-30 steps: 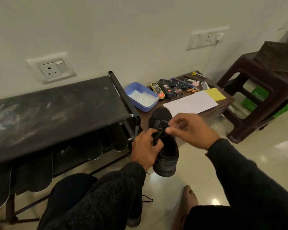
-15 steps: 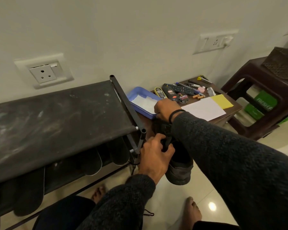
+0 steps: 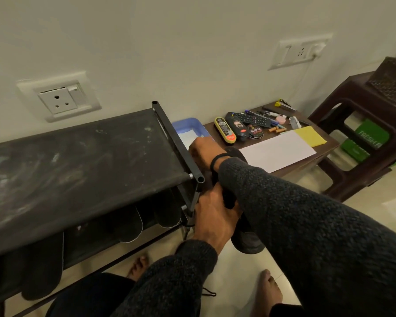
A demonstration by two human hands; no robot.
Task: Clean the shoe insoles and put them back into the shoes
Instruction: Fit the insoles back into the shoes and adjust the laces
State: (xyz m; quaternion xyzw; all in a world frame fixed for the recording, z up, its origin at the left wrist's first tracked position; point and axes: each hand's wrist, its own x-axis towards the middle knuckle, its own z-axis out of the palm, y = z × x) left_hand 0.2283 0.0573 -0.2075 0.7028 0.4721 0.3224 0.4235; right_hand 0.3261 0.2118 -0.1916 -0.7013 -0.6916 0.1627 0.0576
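L hand grip clenched round black low-cut shoe, held off floor beside rack. R hand reaches fwd past it, over blue plastic tray; its grip can't tell. Advice: keep shoe steady, opening up, w/ firm hold.

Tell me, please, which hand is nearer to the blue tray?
Right. The right hand reaches over the blue tray's front edge, while the left hand grips the black shoe nearer the person.
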